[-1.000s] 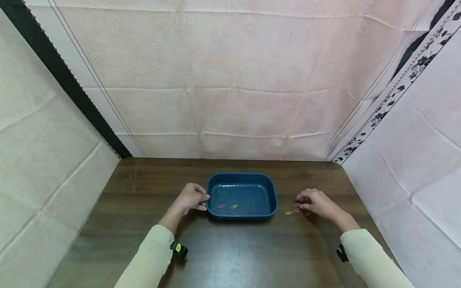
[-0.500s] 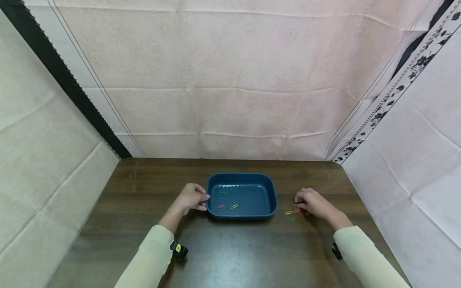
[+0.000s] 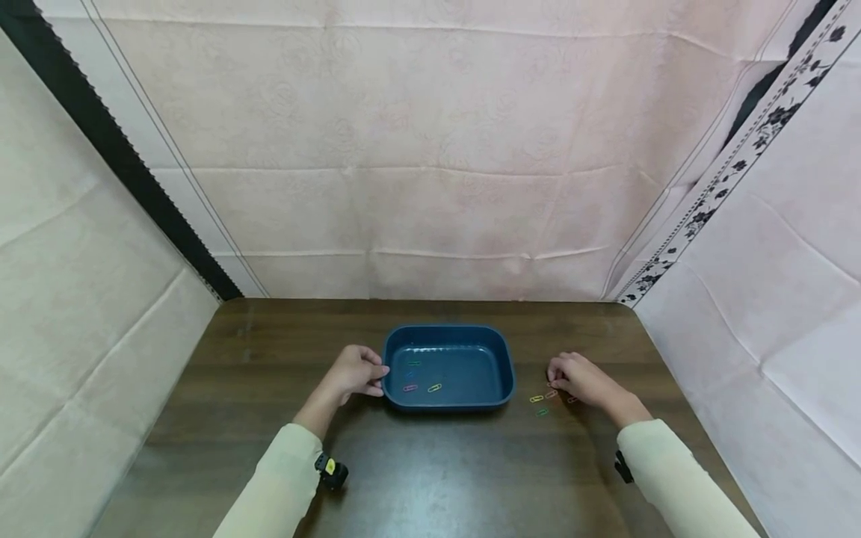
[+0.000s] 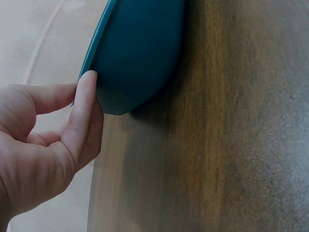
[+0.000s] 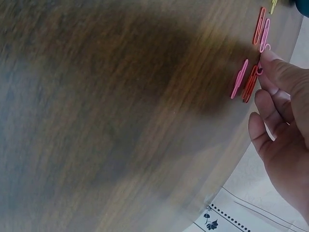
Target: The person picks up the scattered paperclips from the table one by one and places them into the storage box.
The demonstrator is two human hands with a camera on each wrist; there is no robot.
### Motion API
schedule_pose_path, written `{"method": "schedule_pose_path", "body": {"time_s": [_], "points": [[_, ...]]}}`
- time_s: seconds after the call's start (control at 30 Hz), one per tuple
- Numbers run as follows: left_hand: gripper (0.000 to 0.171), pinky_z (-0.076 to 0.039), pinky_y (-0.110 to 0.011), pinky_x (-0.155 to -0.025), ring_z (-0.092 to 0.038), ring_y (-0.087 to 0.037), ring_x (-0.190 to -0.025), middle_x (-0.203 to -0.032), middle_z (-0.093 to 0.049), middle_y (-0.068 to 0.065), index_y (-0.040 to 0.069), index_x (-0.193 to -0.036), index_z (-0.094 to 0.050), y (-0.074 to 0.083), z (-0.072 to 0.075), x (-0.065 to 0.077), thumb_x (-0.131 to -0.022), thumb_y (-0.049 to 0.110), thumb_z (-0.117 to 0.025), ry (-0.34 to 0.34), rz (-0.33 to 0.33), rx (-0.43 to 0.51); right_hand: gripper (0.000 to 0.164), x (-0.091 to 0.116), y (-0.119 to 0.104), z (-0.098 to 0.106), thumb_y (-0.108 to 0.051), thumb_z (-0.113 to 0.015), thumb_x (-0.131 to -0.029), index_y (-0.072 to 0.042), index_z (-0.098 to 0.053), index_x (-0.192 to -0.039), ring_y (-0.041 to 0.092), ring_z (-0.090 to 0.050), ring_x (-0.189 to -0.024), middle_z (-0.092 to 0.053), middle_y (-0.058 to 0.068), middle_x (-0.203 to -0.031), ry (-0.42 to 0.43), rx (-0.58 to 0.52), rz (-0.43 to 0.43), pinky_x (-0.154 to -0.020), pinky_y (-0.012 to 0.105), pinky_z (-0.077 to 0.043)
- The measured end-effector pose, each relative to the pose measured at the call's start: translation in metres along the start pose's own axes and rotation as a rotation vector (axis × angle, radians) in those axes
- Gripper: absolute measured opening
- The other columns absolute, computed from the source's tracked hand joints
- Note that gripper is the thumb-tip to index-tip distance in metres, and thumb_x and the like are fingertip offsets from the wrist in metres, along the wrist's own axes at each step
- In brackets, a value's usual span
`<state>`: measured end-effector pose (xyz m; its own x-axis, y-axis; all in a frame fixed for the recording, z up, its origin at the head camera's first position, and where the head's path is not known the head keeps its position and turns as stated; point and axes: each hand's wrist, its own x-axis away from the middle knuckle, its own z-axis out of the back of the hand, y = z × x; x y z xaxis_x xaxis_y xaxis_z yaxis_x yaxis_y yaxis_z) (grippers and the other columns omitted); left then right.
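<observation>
A blue rectangular tray (image 3: 501, 344) stands on the table with several coloured paper clips inside, among them a yellow one (image 3: 434, 388) and a pink one (image 3: 410, 388). My left hand (image 3: 356, 370) pinches the tray's left rim between thumb and fingers; the left wrist view shows the grip on the tray wall (image 4: 135, 48). To the right of the tray, my right hand (image 3: 584, 377) is low over loose paper clips. Its thumb and index finger pinch a pink paper clip (image 5: 259, 71), mostly hidden by the fingertips. Beside them lie a red clip (image 5: 249, 84) and another pink clip (image 5: 239, 79).
Also on the brown wooden table (image 3: 430, 463) are a yellow clip (image 3: 536, 399) and a green clip (image 3: 542, 412), between tray and right hand. Pale cloth (image 3: 430, 149) hangs behind the table and along both sides.
My right hand has shifted slightly left among the loose clips, its fingertips drawing together. The left hand keeps its hold on the tray rim. The head view has tilted a little.
</observation>
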<state>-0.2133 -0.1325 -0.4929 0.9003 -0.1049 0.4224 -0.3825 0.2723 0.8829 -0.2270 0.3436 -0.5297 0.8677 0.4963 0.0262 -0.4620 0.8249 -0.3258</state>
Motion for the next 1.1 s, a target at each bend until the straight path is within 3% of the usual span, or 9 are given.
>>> {"method": "schedule_pose_path", "body": {"time_s": [0.47,0.93,1.1], "points": [[0.019,-0.067,-0.035,-0.067,-0.067,-0.022,-0.068,-0.094,-0.063,-0.023,-0.006,-0.112,-0.06,0.0002,-0.0003,0.0009,-0.098,0.004,-0.068,0.004,-0.001,0.005,0.018,0.0025,0.0,-0.0016,-0.009,-0.075,-0.094,-0.019,-0.063,-0.086,0.006,-0.048,-0.077,-0.053,-0.011,-0.077,-0.008,-0.012,0.026,-0.066,0.024,-0.045],[0.018,-0.067,-0.035,-0.066,-0.065,-0.021,-0.067,-0.09,-0.062,-0.02,-0.007,-0.112,-0.06,0.0003,0.0004,-0.0004,-0.098,0.003,-0.068,-0.007,0.0,0.01,0.016,0.0043,-0.0003,-0.0036,-0.007,-0.073,-0.095,-0.018,-0.064,-0.086,0.007,-0.049,-0.079,-0.057,-0.01,-0.081,-0.004,-0.037,0.039,-0.068,0.025,-0.047],[0.018,-0.067,-0.034,-0.067,-0.065,-0.021,-0.068,-0.09,-0.062,-0.019,-0.006,-0.112,-0.06,0.0004,0.0003,-0.0001,-0.098,0.003,-0.068,-0.005,-0.003,0.01,0.014,0.0043,-0.0017,0.0002,-0.008,-0.07,-0.097,-0.018,-0.065,-0.089,0.007,-0.051,-0.08,-0.06,-0.01,-0.083,-0.004,-0.06,0.005,-0.07,0.027,-0.049]]}}
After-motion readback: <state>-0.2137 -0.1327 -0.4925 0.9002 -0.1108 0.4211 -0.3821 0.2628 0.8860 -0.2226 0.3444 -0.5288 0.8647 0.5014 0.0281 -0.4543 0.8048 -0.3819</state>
